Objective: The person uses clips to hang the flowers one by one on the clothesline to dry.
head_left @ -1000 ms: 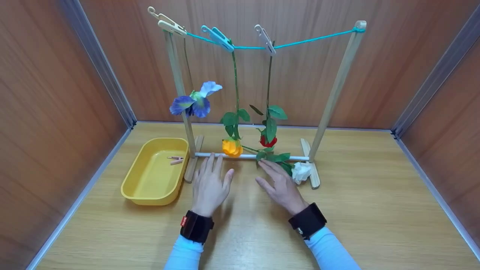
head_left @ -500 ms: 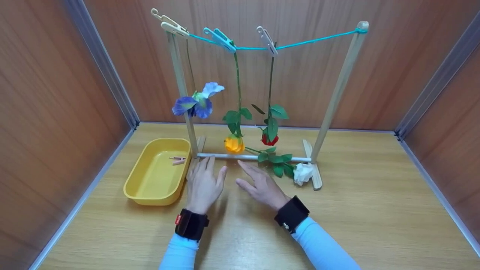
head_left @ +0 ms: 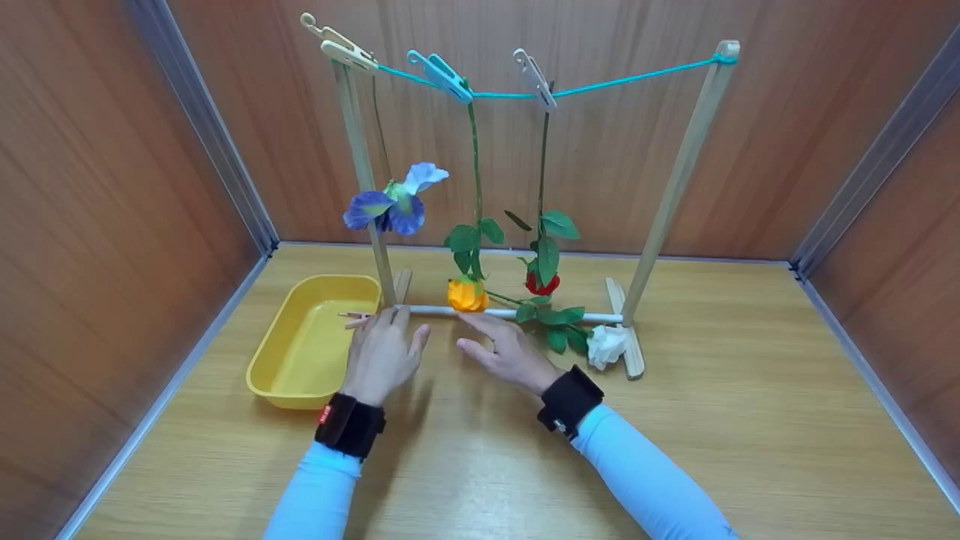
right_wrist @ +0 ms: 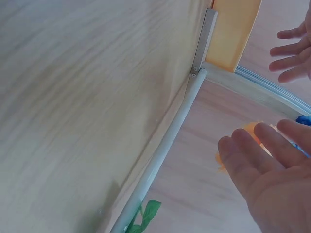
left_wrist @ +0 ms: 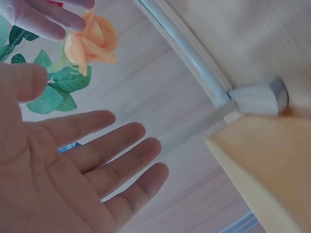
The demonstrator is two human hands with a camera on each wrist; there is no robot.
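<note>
My left hand hovers palm down, fingers straight, by the right rim of a yellow basin. It partly hides a pink clothespin in the basin. My right hand is open too, its fingertips just below a hanging yellow rose; whether they touch is unclear. Neither hand holds anything. In the left wrist view the left fingers are spread apart. A white rose lies on the table, its leafy stem crossing the white rod of a wooden stand.
Between two wooden posts runs a turquoise string. Clothespins on it, cream, blue and grey, hold a blue-purple flower, the yellow rose and a red rose upside down. Wood-patterned walls enclose the table.
Both hands have moved left. The right hand has come away from the white rose's leaves to below the yellow rose, and the left has shifted toward the basin. The flowers hang much as before.
</note>
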